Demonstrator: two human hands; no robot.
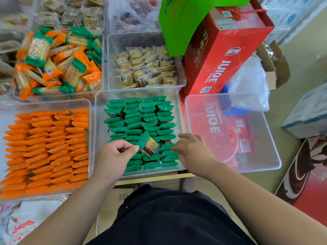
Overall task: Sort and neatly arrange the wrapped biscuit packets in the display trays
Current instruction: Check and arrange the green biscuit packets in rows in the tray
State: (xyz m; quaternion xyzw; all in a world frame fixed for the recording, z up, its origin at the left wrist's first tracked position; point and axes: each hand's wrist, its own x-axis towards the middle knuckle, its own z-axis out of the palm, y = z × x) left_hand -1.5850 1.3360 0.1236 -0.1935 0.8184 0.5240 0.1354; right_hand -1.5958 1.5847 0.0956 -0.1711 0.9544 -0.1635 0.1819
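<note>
My left hand point(115, 154) pinches one end of a green-wrapped biscuit packet point(147, 145) and holds it tilted above the rows. Below it, a clear tray point(100, 110) holds green packets point(141, 119) standing in neat rows. My right hand point(192, 151) hovers over the tray's near right part with fingers loosely spread, fingertips at the green packets there. To the left, another clear tray point(53, 102) is filled with ordered rows of orange packets point(47, 149). Behind it lies a loose mixed heap of orange and green packets point(58, 62).
A clear tray point(110, 50) of yellow wrapped cakes stands behind the green one. At the right lies a clear tray with nothing in it point(276, 147), on a red juice box. A tall red juice carton point(224, 55) and a green box point(182, 20) stand behind it.
</note>
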